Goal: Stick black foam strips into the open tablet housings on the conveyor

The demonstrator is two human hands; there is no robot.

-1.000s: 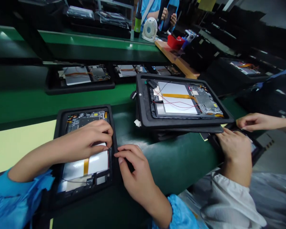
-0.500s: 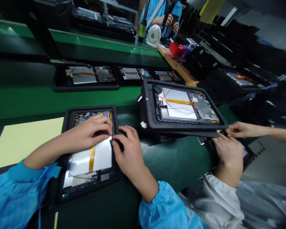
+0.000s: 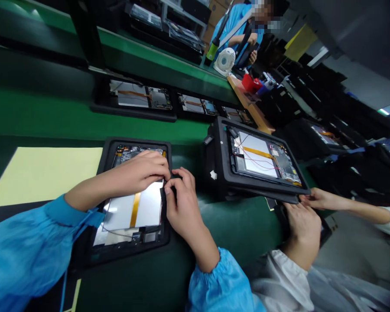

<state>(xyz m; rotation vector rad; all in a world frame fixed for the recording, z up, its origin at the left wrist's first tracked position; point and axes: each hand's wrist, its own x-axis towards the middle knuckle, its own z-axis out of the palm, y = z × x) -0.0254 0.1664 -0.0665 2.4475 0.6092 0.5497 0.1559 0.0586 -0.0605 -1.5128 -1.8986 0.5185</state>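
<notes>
In the head view, the left hand (image 3: 146,170) reaches palm-down across the open tablet (image 3: 149,208), fingers curled, and the right hand (image 3: 184,203) is at the tablet's right edge, thumb and forefinger nearly meeting; whether either grips anything, I cannot tell. The tablet lies beneath the left hand, in a black tray (image 3: 108,152) on the worktop (image 3: 221,229).

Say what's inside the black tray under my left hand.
A pale panel crossed by an orange strip, with part of a circuit board beyond it. Your left hand covers some of the board and panel; what's under the panel is hidden.
</notes>
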